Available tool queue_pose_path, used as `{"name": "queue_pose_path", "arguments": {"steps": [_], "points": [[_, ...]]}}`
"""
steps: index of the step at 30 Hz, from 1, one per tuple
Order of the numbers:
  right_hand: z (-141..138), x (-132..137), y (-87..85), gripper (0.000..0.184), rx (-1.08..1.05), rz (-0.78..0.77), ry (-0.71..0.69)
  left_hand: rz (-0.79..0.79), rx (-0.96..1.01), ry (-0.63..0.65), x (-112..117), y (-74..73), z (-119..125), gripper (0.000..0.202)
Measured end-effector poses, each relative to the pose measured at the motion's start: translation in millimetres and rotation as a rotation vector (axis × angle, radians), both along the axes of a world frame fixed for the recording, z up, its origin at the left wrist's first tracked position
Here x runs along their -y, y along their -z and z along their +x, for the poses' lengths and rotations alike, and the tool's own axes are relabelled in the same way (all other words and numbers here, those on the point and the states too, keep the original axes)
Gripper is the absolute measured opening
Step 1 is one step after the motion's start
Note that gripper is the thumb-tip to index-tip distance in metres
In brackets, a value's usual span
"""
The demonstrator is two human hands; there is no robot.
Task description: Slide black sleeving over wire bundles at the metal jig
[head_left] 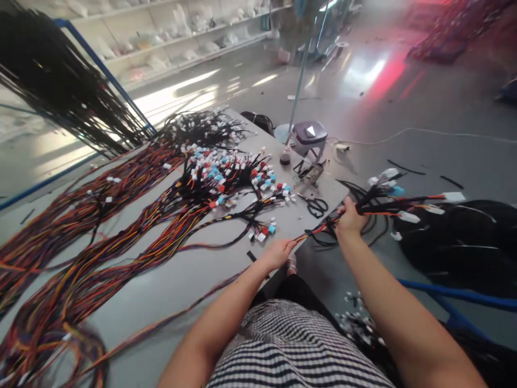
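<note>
A wire harness (323, 227) of red, orange and dark wires runs between my two hands at the table's near right corner. My left hand (279, 253) is closed around the thinner wire bundle. Farther along, my right hand (349, 216) grips the harness near its branched end, where black-sleeved branches carry white connectors (410, 217) and a blue one out past the table edge. From my left hand the wires trail back over the table (149, 293) to the lower left. Black-handled scissors (316, 206) lie close to the harness.
Long bundles of wire harnesses (133, 253) cover the table's left side, with heaped white, blue and red connectors (226, 167). A stool (310, 134) stands beyond the table. Black coiled tubing (464, 253) and a blue frame bar (460, 293) are at right.
</note>
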State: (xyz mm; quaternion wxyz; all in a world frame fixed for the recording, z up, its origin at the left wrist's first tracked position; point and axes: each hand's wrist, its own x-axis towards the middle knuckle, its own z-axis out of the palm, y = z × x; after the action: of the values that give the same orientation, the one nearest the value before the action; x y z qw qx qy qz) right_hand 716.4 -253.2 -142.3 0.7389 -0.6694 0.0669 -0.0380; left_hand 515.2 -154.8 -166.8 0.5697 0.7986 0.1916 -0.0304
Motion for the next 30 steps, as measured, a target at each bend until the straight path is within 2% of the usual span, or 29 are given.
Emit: {"name": "queue_pose_path", "arguments": {"steps": [2,4,8,11,13,15,18,21,23,25,27,30], "points": [[43.9,-9.8,5.3,0.04,-0.019,-0.021,-0.015,-0.058,-0.014,-0.022,-13.0,14.4,40.3,0.042],[94.1,-26.9,8.0,0.039,-0.006,-0.057,-0.074,-0.072,0.019,-0.078,-37.8,21.0,86.2,0.04],[192.8,-80.8,6.5,0.034,0.098,-0.208,-0.152,-0.086,0.044,-0.248,-94.3,27.0,189.1,0.032],[243.1,-119.9,7.8,0.032,0.153,-0.365,-0.191,-0.132,-0.052,-0.398,-119.5,38.0,247.7,0.025],[261.4,-137.9,13.1,0.033,0.186,-0.48,-0.219,-0.163,-0.102,-0.47,-125.4,47.6,269.4,0.02],[271.5,-150.0,20.5,0.032,0.198,-0.576,-0.228,-0.191,-0.141,-0.512,-125.8,56.4,279.3,0.018],[284.3,-161.9,28.3,0.031,0.151,-0.68,-0.213,-0.24,-0.182,-0.569,-124.8,65.3,282.3,0.021],[299.1,-164.7,25.3,0.039,0.082,-0.804,-0.31,-0.448,-0.184,-0.537,-129.0,69.0,282.6,0.022],[297.4,-155.7,19.5,0.046,0.072,-0.927,-0.441,-0.623,-0.201,-0.449,-134.2,70.1,283.5,0.023],[272.1,-136.6,16.7,0.046,0.134,-1.028,-0.555,-0.73,-0.219,-0.4,-138.8,71.1,284.5,0.023],[220.0,-112.4,22.4,0.036,0.23,-1.083,-0.676,-0.783,-0.214,-0.417,-141.3,72.4,285.4,0.023],[121.6,-86.6,48.8,0.021,0.164,-1.245,-1.121,-0.825,-0.201,-0.468,-141.5,74.3,286.0,0.021]]}}
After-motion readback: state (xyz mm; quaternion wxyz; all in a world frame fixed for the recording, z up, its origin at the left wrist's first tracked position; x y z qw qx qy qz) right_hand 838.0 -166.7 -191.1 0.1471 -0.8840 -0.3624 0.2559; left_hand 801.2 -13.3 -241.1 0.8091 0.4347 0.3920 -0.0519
